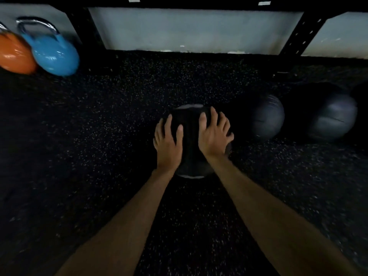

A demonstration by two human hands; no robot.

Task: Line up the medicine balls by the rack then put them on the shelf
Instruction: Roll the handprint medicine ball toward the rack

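Black round medicine ball [190,128], on the black speckled rubber floor [99,136] in front of the black steel rack [306,30]: left hand [168,144] and right hand [214,136] lie over its top, one to each side, fingers spread and nearly straight, palms pressed to its surface. Second dark grey medicine ball [266,116] sits just beside it on the right, third dark grey medicine ball [332,118] further right in the same row. Blue kettlebell [54,54] and orange kettlebell [14,54], side by side, far left by the rack
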